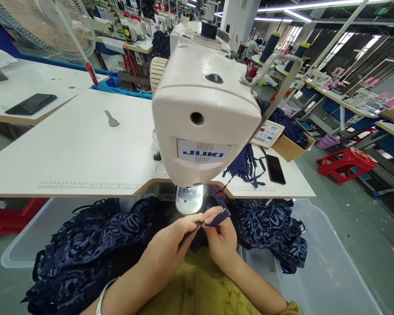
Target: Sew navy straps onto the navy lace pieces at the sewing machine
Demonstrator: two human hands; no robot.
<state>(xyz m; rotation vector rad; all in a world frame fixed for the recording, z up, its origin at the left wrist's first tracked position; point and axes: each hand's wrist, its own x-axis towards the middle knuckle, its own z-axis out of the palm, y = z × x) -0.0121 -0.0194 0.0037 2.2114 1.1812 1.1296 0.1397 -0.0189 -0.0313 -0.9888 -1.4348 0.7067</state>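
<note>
Both my hands meet just below the white JUKI sewing machine [202, 109]. My left hand [170, 245] is closed, pinching one end of a narrow navy strap [216, 218]. My right hand [221, 236] is closed too, pinching the same strap near its other end, which sticks up past my fingers. The lit needle area [188, 199] is directly above my hands. Dark navy patterned fabric [92, 249] is piled on my lap and to both sides.
A bundle of navy straps [244, 166] and a black phone [275, 169] lie on the white table [79, 148] right of the machine. Clear plastic bins [318, 271] flank my lap. A fan [49, 26], another phone [31, 103], red stools [346, 164].
</note>
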